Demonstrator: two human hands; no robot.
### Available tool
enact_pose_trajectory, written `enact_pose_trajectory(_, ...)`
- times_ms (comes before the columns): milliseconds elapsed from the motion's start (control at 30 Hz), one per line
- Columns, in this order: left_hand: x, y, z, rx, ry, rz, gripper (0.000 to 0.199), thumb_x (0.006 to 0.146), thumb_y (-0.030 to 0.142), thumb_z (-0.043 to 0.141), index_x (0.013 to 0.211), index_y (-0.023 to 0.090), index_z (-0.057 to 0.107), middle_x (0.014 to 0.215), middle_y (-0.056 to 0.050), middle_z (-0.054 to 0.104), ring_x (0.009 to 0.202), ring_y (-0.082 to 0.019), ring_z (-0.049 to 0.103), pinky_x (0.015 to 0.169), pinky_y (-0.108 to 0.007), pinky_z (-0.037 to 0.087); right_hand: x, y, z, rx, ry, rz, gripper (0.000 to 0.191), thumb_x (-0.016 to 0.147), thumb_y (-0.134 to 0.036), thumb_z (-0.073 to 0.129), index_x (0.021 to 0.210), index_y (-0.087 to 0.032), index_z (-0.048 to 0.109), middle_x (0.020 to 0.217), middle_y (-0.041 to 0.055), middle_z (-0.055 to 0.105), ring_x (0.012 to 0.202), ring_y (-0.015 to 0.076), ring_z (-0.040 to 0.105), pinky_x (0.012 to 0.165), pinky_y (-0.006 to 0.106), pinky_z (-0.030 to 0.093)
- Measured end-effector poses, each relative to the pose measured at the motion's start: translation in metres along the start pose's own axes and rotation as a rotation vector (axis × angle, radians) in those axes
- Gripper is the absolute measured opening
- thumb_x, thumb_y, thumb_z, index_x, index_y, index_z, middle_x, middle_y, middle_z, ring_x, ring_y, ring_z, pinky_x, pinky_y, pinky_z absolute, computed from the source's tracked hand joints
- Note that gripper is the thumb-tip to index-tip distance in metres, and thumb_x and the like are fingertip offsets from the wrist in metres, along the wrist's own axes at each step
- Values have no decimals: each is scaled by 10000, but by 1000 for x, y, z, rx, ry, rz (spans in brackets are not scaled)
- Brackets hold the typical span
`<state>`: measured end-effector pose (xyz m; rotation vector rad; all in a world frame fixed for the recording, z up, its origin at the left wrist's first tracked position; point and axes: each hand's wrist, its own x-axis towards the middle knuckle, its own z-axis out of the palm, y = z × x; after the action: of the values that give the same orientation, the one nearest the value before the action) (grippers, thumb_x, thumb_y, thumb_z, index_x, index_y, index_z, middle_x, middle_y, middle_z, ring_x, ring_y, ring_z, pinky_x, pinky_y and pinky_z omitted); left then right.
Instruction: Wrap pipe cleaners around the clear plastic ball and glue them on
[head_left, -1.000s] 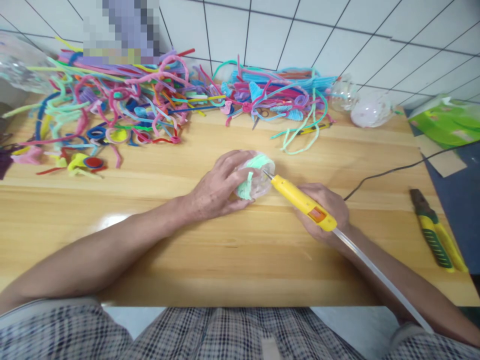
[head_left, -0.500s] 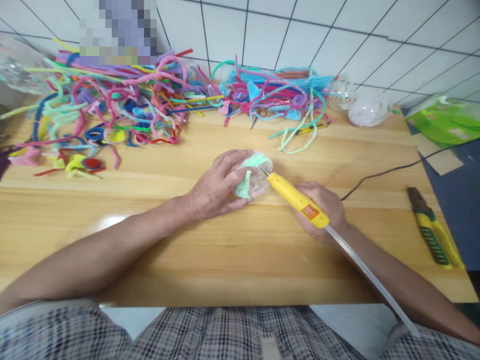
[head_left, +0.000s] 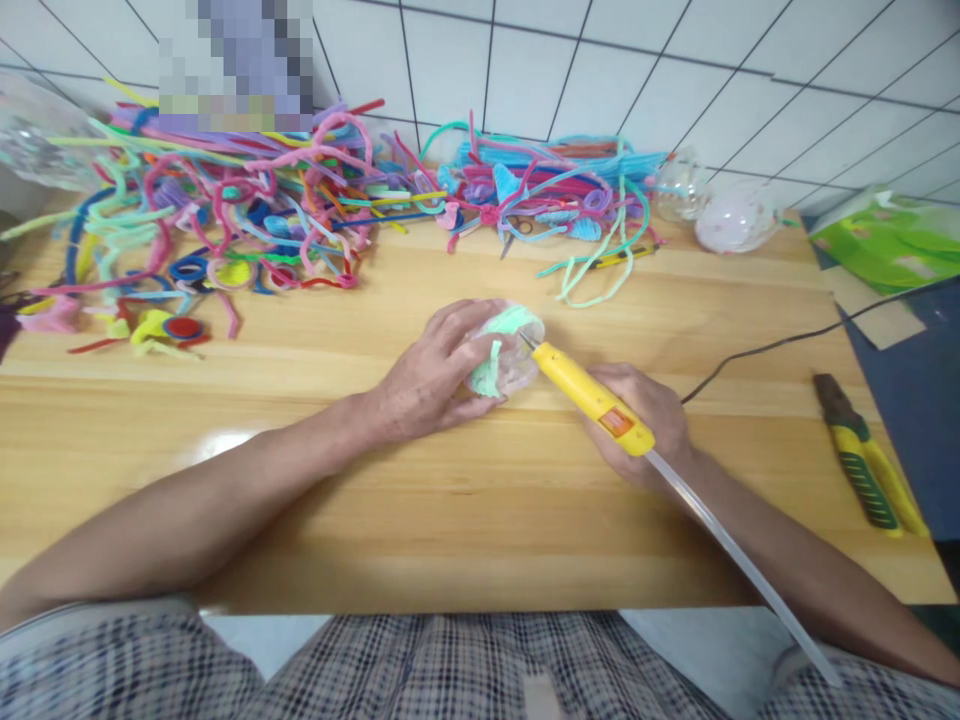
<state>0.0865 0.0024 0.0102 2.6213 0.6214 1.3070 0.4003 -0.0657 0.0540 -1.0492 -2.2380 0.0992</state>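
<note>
My left hand [head_left: 442,375] is closed round a clear, rounded plastic ball [head_left: 519,368] above the middle of the table. Mint-green fuzzy strips [head_left: 489,372] lie along the ball's surface, partly hidden by my fingers. In my right hand [head_left: 645,410] is a yellow hot glue gun [head_left: 592,395], gripped from behind so that most of its handle is out of sight. The metal nozzle of the gun points left and meets the ball's right side, or comes very near it. A long translucent glue stick [head_left: 742,560] sticks out of the gun's back end.
Tangled coloured pipe cleaners [head_left: 247,210] cover the back left, with another bundle [head_left: 555,180] at the back centre. Two clear balls [head_left: 739,218] stand at the back right beside a green package [head_left: 892,240]. Pliers [head_left: 862,460] lie near the right edge. A black cord [head_left: 780,345] runs rightward.
The glue gun has shifted very slightly to the left, its nozzle still at the ball. My left hand and the ball look the same.
</note>
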Motion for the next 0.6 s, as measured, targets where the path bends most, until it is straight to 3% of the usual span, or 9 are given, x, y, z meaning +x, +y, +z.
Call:
enact_pose_trajectory(167, 0, 0, -1, -4, -14, -17, 716, 1061, 544, 790, 1659, 280, 496, 1645, -267, 630, 1547, -420, 642, 1198, -691, 620, 1, 0, -4, 25, -58, 56, 265, 974, -194, 709, 1222, -286, 735, 1115, 77, 909, 1014, 306, 900, 860, 408, 728)
enact_pose_trajectory(300, 1, 1, -1, 8, -3, -3, 693, 1073, 541, 769, 1648, 254, 510, 1620, -285, 642, 1524, -425, 655, 1182, -692, 637, -3, 3, -1, 0, -55, 65, 227, 997, -228, 698, 1212, -283, 746, 1110, 80, 904, 1016, 298, 891, 854, 402, 715)
enact_pose_trajectory(467, 2, 1, -1, 36, -5, 12, 687, 1078, 546, 758, 1636, 229, 513, 1613, -285, 646, 1502, -421, 670, 1167, -681, 658, -15, 13, 12, -49, 63, 68, 190, 1037, -346, 667, 1182, -288, 776, 1041, 84, 887, 931, 291, 869, 784, 404, 699)
enact_pose_trajectory(600, 1, 0, -1, 39, -6, 14, 702, 1075, 557, 766, 1644, 235, 511, 1621, -284, 643, 1528, -419, 658, 1179, -680, 647, -19, 17, 17, -72, 106, 32, 212, 1019, -319, 688, 1210, -288, 772, 1035, 82, 886, 902, 288, 866, 765, 394, 693)
